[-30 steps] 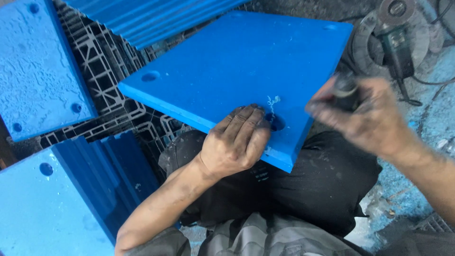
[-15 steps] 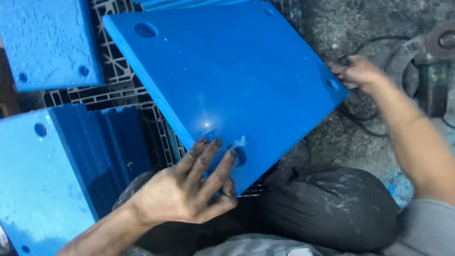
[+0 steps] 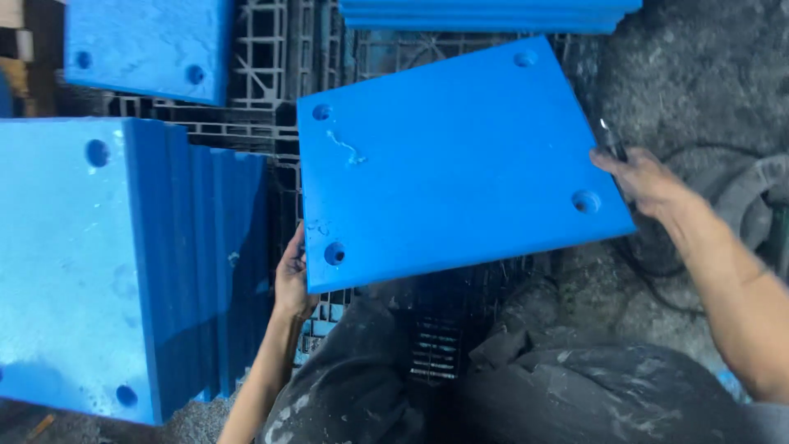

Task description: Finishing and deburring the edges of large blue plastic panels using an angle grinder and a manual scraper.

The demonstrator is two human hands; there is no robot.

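I hold a square blue plastic plate (image 3: 460, 156) with a hole near each corner, flat in front of me above my lap. My left hand (image 3: 292, 275) grips its near-left edge, fingers under the plate. At the right edge, my right hand (image 3: 645, 181) grips the plate and also holds a small dark tool whose tip sticks up past the fingers. A thin plastic shaving lies on the plate near its far-left hole.
A stack of the same blue plates (image 3: 107, 263) stands at my left. Another blue plate (image 3: 144, 45) lies at the far left, and more plates (image 3: 485, 15) at the top, all on a black lattice pallet (image 3: 263, 66). Grey gritty floor and a cable are at right.
The plate has turned and levelled out in front of me. My left hand slid from the top face to the near-left edge. My right hand stays at the right edge.
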